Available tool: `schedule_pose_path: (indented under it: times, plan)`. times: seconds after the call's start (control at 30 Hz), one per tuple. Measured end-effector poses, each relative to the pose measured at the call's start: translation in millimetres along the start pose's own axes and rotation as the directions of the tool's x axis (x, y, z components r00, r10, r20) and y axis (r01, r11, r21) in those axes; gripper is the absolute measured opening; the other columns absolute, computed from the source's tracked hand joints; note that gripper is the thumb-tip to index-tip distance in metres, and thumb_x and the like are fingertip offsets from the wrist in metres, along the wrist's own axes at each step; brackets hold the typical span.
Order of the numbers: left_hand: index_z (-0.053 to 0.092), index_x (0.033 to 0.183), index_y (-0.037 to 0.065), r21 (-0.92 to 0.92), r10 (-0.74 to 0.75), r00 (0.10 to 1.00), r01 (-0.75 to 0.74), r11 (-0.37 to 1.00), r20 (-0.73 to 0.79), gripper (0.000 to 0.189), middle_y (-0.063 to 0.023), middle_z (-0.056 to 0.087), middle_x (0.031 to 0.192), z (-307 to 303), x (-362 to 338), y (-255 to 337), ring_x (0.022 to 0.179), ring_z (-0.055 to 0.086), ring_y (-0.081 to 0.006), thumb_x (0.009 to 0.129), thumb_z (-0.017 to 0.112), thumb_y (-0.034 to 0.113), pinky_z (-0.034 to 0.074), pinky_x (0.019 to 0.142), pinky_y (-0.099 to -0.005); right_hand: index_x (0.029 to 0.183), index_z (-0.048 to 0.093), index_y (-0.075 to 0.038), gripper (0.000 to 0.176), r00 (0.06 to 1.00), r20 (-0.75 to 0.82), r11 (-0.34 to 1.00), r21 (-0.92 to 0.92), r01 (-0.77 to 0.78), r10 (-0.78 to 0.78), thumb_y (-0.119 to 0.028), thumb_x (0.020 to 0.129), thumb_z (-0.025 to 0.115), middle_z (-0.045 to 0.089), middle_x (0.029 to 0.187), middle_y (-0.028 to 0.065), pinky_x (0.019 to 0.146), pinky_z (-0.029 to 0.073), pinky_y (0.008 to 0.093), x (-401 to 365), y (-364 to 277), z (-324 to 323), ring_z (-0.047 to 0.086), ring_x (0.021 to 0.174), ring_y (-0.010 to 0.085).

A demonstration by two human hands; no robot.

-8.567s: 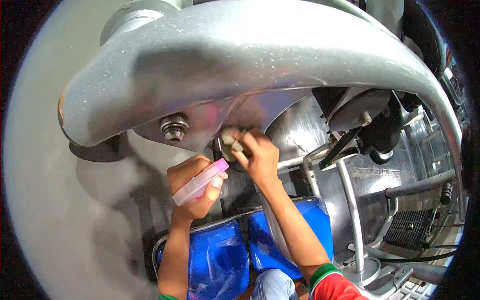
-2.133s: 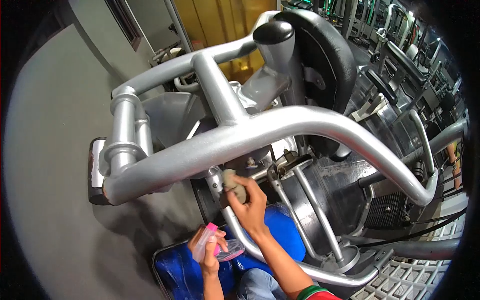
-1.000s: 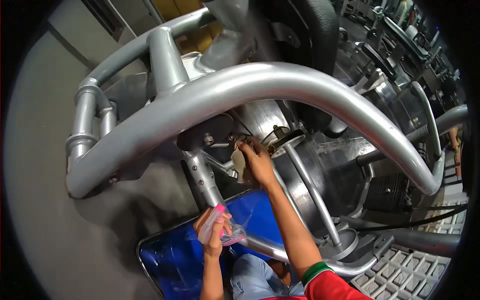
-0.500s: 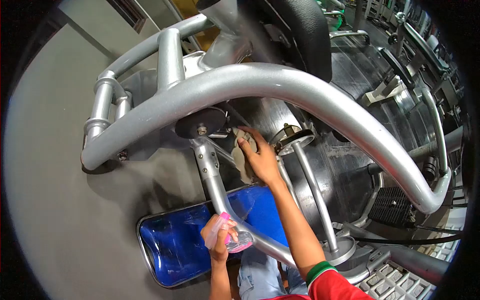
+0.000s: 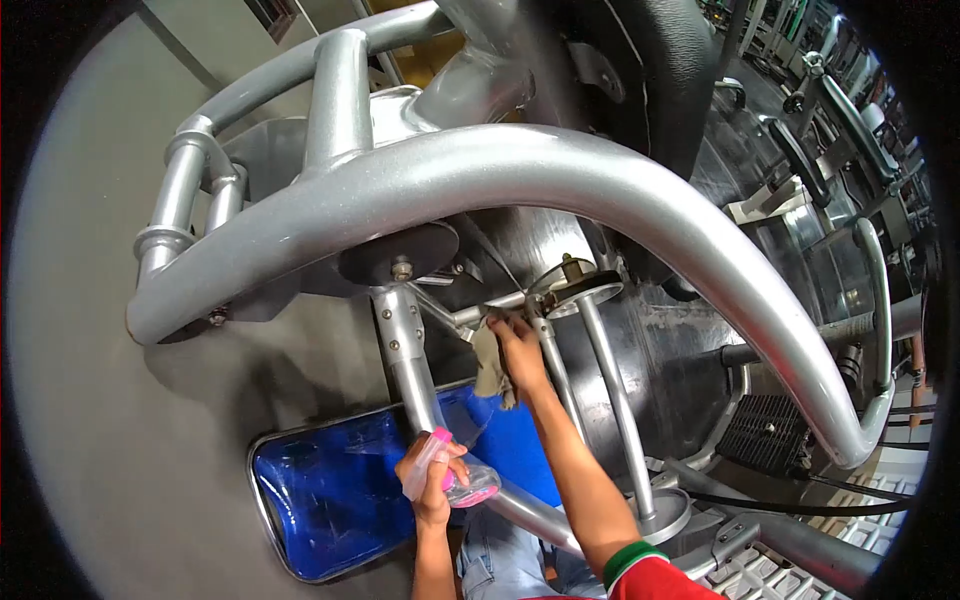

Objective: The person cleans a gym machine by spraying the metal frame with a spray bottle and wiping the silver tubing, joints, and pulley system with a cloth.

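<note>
My left hand (image 5: 432,478) is closed around a clear spray bottle (image 5: 474,488) with a pink trigger head, held low beside a silver tube. In my right hand (image 5: 517,350) a greyish-beige cloth (image 5: 492,366) is bunched, its loose end hanging down. The cloth is right at a silver crossbar (image 5: 492,308) of the gym machine, below its big curved silver tube (image 5: 520,170). A blue padded seat (image 5: 335,490) with a metal rim lies beneath my left hand. Close to my right hand stands a round pulley-like disc (image 5: 585,288) on a silver rod.
A black pad (image 5: 660,80) rises at the top. A dark round disc (image 5: 400,255) with a bolt sits under the curved tube. More gym equipment (image 5: 850,120) stands at the far right, and a grey wall (image 5: 90,230) is on the left. A black ribbed footplate (image 5: 770,430) is at the right.
My right hand with the cloth has moved down, away from the dark disc and onto the crossbar. My left hand still holds the spray bottle. The view has shifted slightly.
</note>
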State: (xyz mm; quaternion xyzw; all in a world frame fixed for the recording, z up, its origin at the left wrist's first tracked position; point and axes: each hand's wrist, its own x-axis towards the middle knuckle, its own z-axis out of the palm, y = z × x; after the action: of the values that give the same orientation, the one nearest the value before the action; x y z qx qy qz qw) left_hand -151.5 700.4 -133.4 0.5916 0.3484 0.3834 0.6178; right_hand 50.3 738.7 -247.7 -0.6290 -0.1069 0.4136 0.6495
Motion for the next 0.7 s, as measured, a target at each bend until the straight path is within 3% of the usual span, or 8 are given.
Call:
schedule_pose_path:
  times: [0.13, 0.33, 0.4, 0.43, 0.53, 0.6, 0.67, 0.7]
  plan:
    - [0.06, 0.083, -0.006, -0.075, -0.017, 0.999, 0.015, 0.997, -0.033, 0.03, -0.0136, 0.062, 0.073, 2.5, 12.7, -7.5, 0.047, 0.057, -0.0169, 0.091, 0.051, 0.022, 0.046, 0.05, -0.0299, 0.104, 0.064, -0.01, 0.026, 0.903, 0.308, 0.804, 0.427, -0.414, 0.301, -0.032, 0.093, 0.057, 0.064, 0.089, 0.0026, 0.067, 0.049, 0.0274, -25.2, -41.4, 15.8, 0.059, 0.075, 0.0135]
    - [0.06, 0.085, -0.006, -0.106, -0.015, 0.999, 0.011, 0.994, -0.04, 0.029, -0.0133, 0.061, 0.073, -9.7, 27.6, -15.0, 0.047, 0.056, -0.0165, 0.091, 0.054, 0.022, 0.046, 0.05, -0.0298, 0.096, 0.056, -0.011, 0.023, 0.877, 0.477, 0.649, 0.652, -0.393, 0.052, -0.034, 0.095, 0.053, 0.056, 0.078, -0.0002, 0.056, 0.051, 0.0263, 2.5, -57.0, 28.1, 0.054, 0.064, 0.0121]
    - [0.06, 0.085, -0.005, -0.077, -0.002, 1.0, 0.001, 0.997, -0.022, 0.029, -0.013, 0.061, 0.072, -14.0, 32.5, -16.6, 0.048, 0.056, -0.0161, 0.091, 0.054, 0.022, 0.046, 0.051, -0.0292, 0.109, 0.053, -0.013, 0.024, 0.755, 0.636, 0.168, 0.771, -0.614, -0.161, -0.032, 0.097, 0.044, 0.054, 0.086, -0.0015, 0.056, 0.048, 0.0261, -0.5, -45.4, 28.4, 0.052, 0.07, 0.0091]
    - [0.06, 0.085, -0.005, -0.082, -0.004, 1.0, 0.002, 0.997, -0.023, 0.029, -0.013, 0.061, 0.072, -14.7, 34.9, -15.4, 0.048, 0.056, -0.0161, 0.091, 0.054, 0.022, 0.046, 0.051, -0.0292, 0.112, 0.051, -0.015, 0.024, 0.84, 0.54, 0.11, 0.839, -0.533, -0.053, -0.034, 0.097, 0.046, 0.053, 0.091, -0.0003, 0.056, 0.05, 0.0271, -10.5, -47.1, 28.3, 0.051, 0.071, 0.0091]
    - [0.061, 0.085, -0.005, -0.065, -0.002, 1.0, 0.001, 0.998, -0.009, 0.029, -0.0122, 0.061, 0.071, -15.2, 41.2, -7.5, 0.047, 0.056, -0.0157, 0.091, 0.055, 0.023, 0.047, 0.053, -0.0282, 0.108, 0.056, -0.012, 0.026, 0.845, 0.515, 0.096, 0.857, -0.506, -0.145, -0.033, 0.097, 0.047, 0.056, 0.093, 0.0009, 0.068, 0.052, 0.0259, -20.4, -36.5, 9.4, 0.054, 0.076, 0.0118]
    - [0.061, 0.084, -0.004, -0.067, 0.015, 1.0, -0.014, 0.998, 0.01, 0.027, -0.0118, 0.062, 0.072, -14.6, 45.2, -5.4, 0.048, 0.056, -0.0152, 0.091, 0.055, 0.021, 0.047, 0.053, -0.0281, 0.116, 0.057, -0.011, 0.031, 0.995, 0.034, 0.541, 0.837, -0.079, 0.092, -0.033, 0.098, 0.048, 0.061, 0.099, 0.0033, 0.069, 0.051, 0.0259, -39.3, -38.6, -7.5, 0.058, 0.081, 0.0146]
    - [0.062, 0.084, -0.004, -0.044, 0.03, 0.999, -0.028, 0.999, 0.038, 0.025, -0.0118, 0.062, 0.073, -12.0, 51.1, -3.6, 0.048, 0.056, -0.0149, 0.09, 0.056, 0.019, 0.046, 0.052, -0.028, 0.119, 0.057, -0.01, 0.039, 0.999, -0.005, 0.637, 0.771, 0.03, -0.04, -0.04, 0.096, 0.049, 0.06, 0.102, 0.0048, 0.07, 0.049, 0.0269, -35.8, -61.0, -25.4, 0.058, 0.086, 0.0171]
    - [0.062, 0.084, -0.004, -0.019, 0.041, 0.997, -0.04, 0.999, 0.07, 0.023, -0.0118, 0.062, 0.073, -9.3, 53.4, -2.1, 0.048, 0.056, -0.0145, 0.09, 0.056, 0.018, 0.046, 0.051, -0.0279, 0.122, 0.056, -0.01, 0.039, 0.996, -0.02, 0.694, 0.718, -0.047, 0.089, -0.037, 0.096, 0.049, 0.06, 0.107, 0.0043, 0.074, 0.048, 0.0265, -34.1, -80.2, -33.9, 0.058, 0.089, 0.017]
